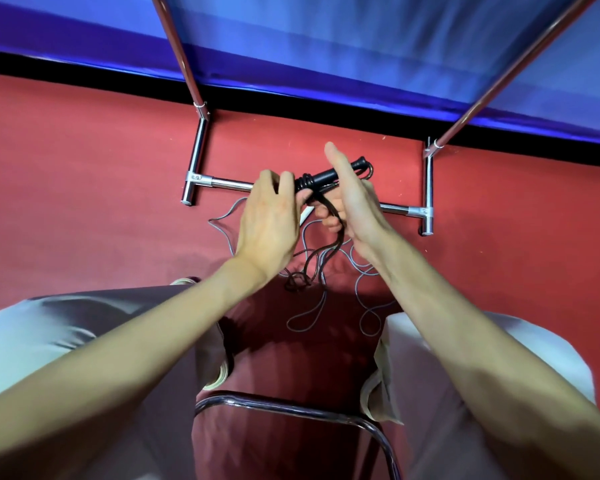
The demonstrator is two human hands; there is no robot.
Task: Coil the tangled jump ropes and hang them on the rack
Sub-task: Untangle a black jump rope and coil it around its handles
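Red floor [84, 174], chrome rack [229, 184]. Black jump rope handles [321, 177] pinched by left hand [269, 216] and right hand [352, 206]; cord [312, 268] limp, light, tangle-prone; best held at rigid handles.

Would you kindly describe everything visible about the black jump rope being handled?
The black jump rope has dark, matte, plastic-looking handles held together roughly level, above the rack's chrome base bar. Several turns of thin black cord are wound tightly round the handles near their left end. The left hand grips that end; the right hand holds the other side. The remaining cord hangs in loose strands between the hands, ending in a tangle over the red floor.
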